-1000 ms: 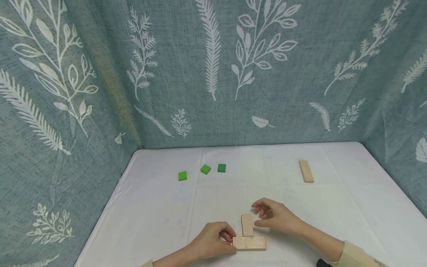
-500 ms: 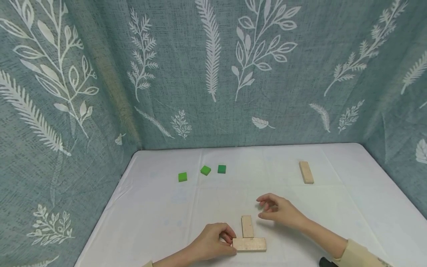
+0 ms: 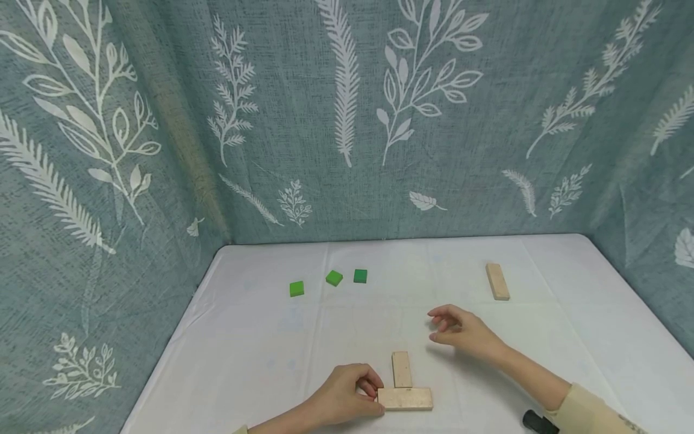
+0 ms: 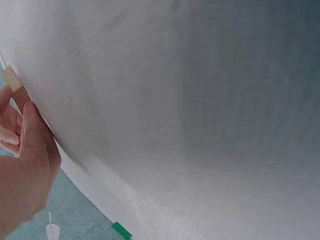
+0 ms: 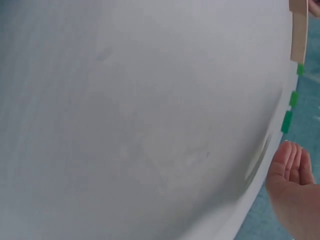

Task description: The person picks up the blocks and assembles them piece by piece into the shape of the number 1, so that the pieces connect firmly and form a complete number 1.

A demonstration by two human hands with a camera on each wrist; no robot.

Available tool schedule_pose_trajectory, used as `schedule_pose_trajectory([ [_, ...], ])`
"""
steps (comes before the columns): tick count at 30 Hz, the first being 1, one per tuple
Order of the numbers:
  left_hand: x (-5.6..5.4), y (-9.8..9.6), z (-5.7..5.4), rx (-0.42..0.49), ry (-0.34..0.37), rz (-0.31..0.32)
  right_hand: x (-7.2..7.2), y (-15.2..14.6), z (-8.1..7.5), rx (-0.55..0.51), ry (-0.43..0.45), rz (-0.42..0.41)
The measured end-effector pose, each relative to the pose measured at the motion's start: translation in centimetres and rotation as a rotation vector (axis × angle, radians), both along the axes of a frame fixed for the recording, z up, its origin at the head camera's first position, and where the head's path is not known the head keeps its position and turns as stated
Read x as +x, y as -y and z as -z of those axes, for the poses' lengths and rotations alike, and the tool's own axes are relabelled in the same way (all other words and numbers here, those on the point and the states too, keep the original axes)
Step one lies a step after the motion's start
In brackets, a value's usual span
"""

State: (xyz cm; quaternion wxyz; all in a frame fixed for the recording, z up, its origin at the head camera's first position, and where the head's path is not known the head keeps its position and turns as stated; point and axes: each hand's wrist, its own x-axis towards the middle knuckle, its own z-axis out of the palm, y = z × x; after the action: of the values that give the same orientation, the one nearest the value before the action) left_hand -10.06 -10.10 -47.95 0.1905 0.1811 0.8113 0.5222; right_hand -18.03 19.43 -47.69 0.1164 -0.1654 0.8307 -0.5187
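Note:
At the front of the table in the head view, my left hand grips the left end of a wooden block lying crosswise. A second wooden block lies lengthwise behind it, its near end against the first one's far side, like an upside-down T. The left wrist view has the same hand with thumb and finger at the end of a wooden block. My right hand hovers behind and to the right of the blocks, fingers loosely bent and holding nothing; the right wrist view also has this hand.
Another wooden block lies at the back right. Toward the back left are three small green tiles, a left one, a middle one and a darker one. A blue-green leaf-patterned curtain surrounds the white-covered table.
My right hand has moved away from the lengthwise block, toward the back and right. My left hand and both front blocks stay in place.

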Motion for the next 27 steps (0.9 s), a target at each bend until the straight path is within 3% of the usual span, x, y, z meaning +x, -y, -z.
schedule_pose_trajectory([
  [12,0.0,0.0,0.1,-0.011,-0.016,-0.005,-1.4,-1.4,0.1,0.03,-0.056,0.076],
  [27,0.0,0.0,0.1,-0.001,0.003,-0.008,-2.8,-3.0,-0.9,0.031,-0.014,0.163],
])
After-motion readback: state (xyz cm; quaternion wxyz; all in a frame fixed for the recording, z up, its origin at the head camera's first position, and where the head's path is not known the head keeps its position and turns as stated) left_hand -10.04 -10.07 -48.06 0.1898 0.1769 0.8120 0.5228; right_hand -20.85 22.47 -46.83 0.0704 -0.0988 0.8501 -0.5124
